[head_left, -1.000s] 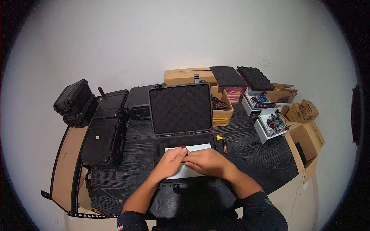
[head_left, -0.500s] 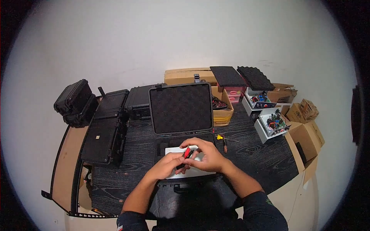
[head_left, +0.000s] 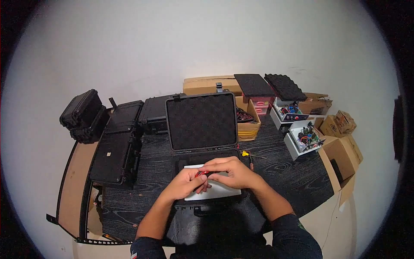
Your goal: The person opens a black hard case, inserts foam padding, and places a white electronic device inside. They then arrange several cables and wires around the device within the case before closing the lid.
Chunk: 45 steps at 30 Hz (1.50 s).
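Over the open black hard case (head_left: 172, 146), my two hands meet at the front. My left hand (head_left: 184, 183) is closed around a small bundle of red and black leads (head_left: 202, 173), its thumb on top. My right hand (head_left: 233, 172) curls over the same leads from the right, fingertips touching them. Most of the leads are hidden by my fingers, so their ends cannot be made out. Under my hands a white flat-topped unit (head_left: 222, 192) sits in the case's lower half. Dark foam lines the raised lid (head_left: 202, 121).
Closed black cases (head_left: 113, 157) stand at the left. Behind the lid's right side is a cardboard box (head_left: 249, 130) with cables. Two white units with exposed wiring (head_left: 297, 149) stand at the right, near an open carton (head_left: 343, 157). A screwdriver (head_left: 252, 165) lies beside the case.
My hands have drawn closer together and closed further over the leads. The red piece that stuck up between them is now lower and mostly covered.
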Available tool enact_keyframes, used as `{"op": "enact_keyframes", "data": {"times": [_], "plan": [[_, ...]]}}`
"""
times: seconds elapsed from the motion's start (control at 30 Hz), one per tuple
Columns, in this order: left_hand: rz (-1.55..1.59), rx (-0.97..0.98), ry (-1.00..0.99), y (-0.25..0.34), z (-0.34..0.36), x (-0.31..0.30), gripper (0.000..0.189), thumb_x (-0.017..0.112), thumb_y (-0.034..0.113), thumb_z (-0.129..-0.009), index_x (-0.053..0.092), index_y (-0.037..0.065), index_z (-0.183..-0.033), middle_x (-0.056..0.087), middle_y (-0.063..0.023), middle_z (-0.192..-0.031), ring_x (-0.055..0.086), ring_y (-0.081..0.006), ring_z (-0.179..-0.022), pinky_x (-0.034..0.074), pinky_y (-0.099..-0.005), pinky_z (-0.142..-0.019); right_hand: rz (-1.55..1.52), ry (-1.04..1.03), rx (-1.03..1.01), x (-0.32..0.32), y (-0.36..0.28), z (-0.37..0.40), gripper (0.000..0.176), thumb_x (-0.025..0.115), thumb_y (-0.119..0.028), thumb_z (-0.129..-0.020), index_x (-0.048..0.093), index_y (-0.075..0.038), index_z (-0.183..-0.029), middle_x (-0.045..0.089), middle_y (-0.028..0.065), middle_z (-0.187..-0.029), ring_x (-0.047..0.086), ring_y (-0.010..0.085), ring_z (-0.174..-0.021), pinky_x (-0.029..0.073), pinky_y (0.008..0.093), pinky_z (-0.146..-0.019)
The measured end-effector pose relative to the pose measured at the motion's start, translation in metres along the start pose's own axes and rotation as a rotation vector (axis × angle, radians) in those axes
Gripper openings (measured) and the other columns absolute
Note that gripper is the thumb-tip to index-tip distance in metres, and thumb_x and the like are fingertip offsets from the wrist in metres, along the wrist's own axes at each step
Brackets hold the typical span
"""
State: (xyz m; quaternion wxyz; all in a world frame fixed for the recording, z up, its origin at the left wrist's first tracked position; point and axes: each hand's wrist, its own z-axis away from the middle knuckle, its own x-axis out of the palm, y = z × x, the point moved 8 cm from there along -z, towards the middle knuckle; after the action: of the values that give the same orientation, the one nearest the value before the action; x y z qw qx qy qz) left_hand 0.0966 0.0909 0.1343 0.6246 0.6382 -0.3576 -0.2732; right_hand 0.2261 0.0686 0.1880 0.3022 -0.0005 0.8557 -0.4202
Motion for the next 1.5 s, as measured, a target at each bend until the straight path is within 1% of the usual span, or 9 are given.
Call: {"op": "enact_keyframes", "data": {"times": [0.13,0.47,0.57,0.8,0.97,1.07,1.3,1.4,1.5], "plan": [[-0.021,0.016,0.095,0.01,0.0,-0.004,0.028,0.058,0.019,-0.109,0.067,-0.004,-0.121,0.065,0.0,-0.079,0.062,-0.0091,-0.074,0.056,-0.0297,-0.083,-0.042,0.021,0.061,-0.001,0.001,0.0,0.035,0.07,-0.007,-0.093,0.072,-0.004,-0.128,0.075,0.0162,-0.117,0.074,0.0317,-0.106,0.056,0.0379,-0.095],[-0.156,0.192,0.4,0.046,0.023,-0.027,0.015,0.073,0.005,-0.096,0.069,0.0,-0.11,0.071,-0.0035,-0.098,0.066,-0.0079,-0.087,0.053,-0.0238,-0.078,0.07,0.236,-0.041,0.004,-0.01,-0.007,0.038,0.071,0.0,-0.092,0.071,-0.004,-0.13,0.074,0.0149,-0.116,0.073,0.0269,-0.104,0.057,0.0362,-0.093],[-0.371,0.436,0.539,0.076,0.04,-0.035,0.02,0.074,0.004,-0.094,0.07,-0.001,-0.113,0.073,-0.0052,-0.098,0.067,-0.0095,-0.087,0.053,-0.0244,-0.077,0.061,0.237,-0.064,0.005,-0.015,-0.019,0.038,0.069,-0.002,-0.093,0.07,-0.003,-0.131,0.072,0.0159,-0.116,0.072,0.0287,-0.105,0.056,0.037,-0.093],[-0.718,0.173,0.704,0.065,0.08,-0.052,0.028,0.067,0.002,-0.097,0.066,-0.004,-0.123,0.078,-0.0153,-0.104,0.074,-0.0141,-0.093,0.056,-0.0282,-0.078,-0.03,0.032,-0.146,0.043,0.005,-0.07,0.037,0.066,-0.002,-0.096,0.067,-0.002,-0.132,0.071,0.0178,-0.118,0.071,0.0334,-0.107,0.055,0.0389,-0.093],[-0.817,0.141,0.811,0.017,0.106,-0.059,0.024,0.064,0.005,-0.098,0.057,-0.003,-0.12,0.074,-0.0207,-0.095,0.075,-0.0309,-0.083,0.057,-0.0381,-0.073,-0.098,-0.12,-0.087,0.096,0.041,-0.073,0.038,0.064,-0.001,-0.096,0.066,-0.001,-0.134,0.071,0.0177,-0.118,0.07,0.0316,-0.11,0.055,0.0393,-0.095],[-0.825,0.089,0.843,-0.004,0.115,-0.058,0.026,0.064,0.003,-0.099,0.056,-0.004,-0.123,0.073,-0.0153,-0.1,0.072,-0.0185,-0.087,0.055,-0.0324,-0.077,-0.122,-0.176,-0.065,0.109,0.05,-0.067,0.039,0.063,0.0,-0.096,0.065,0.0,-0.135,0.07,0.0171,-0.12,0.07,0.0292,-0.111,0.055,0.039,-0.095],[-0.971,0.045,0.913,-0.005,0.115,-0.04,0.04,0.074,0.01,-0.093,0.056,-0.003,-0.127,0.07,-0.0231,-0.103,0.072,-0.0378,-0.089,0.057,-0.0417,-0.079,-0.218,-0.292,0.073,0.124,0.068,-0.059,0.04,0.064,-0.001,-0.096,0.064,0.0,-0.135,0.069,0.0189,-0.123,0.068,0.0316,-0.116,0.054,0.0392,-0.1],[-1.032,0.069,0.86,0.001,0.114,-0.028,0.045,0.078,0.011,-0.09,0.056,-0.002,-0.128,0.071,-0.0223,-0.105,0.071,-0.0388,-0.092,0.056,-0.0443,-0.082,0.008,-0.22,-0.118,0.122,0.062,-0.054,0.038,0.068,-0.003,-0.095,0.067,-0.001,-0.133,0.069,0.0176,-0.118,0.069,0.0316,-0.111,0.055,0.0391,-0.097],[-1.217,0.04,0.823,0.005,0.115,-0.026,0.051,0.083,0.013,-0.082,0.06,0.0,-0.125,0.071,-0.0209,-0.107,0.068,-0.0398,-0.099,0.054,-0.0461,-0.087,0.153,-0.242,-0.066,0.119,0.061,-0.051,0.037,0.073,-0.007,-0.093,0.07,-0.003,-0.129,0.069,0.0153,-0.111,0.069,0.0292,-0.102,0.055,0.0388,-0.092]]}}
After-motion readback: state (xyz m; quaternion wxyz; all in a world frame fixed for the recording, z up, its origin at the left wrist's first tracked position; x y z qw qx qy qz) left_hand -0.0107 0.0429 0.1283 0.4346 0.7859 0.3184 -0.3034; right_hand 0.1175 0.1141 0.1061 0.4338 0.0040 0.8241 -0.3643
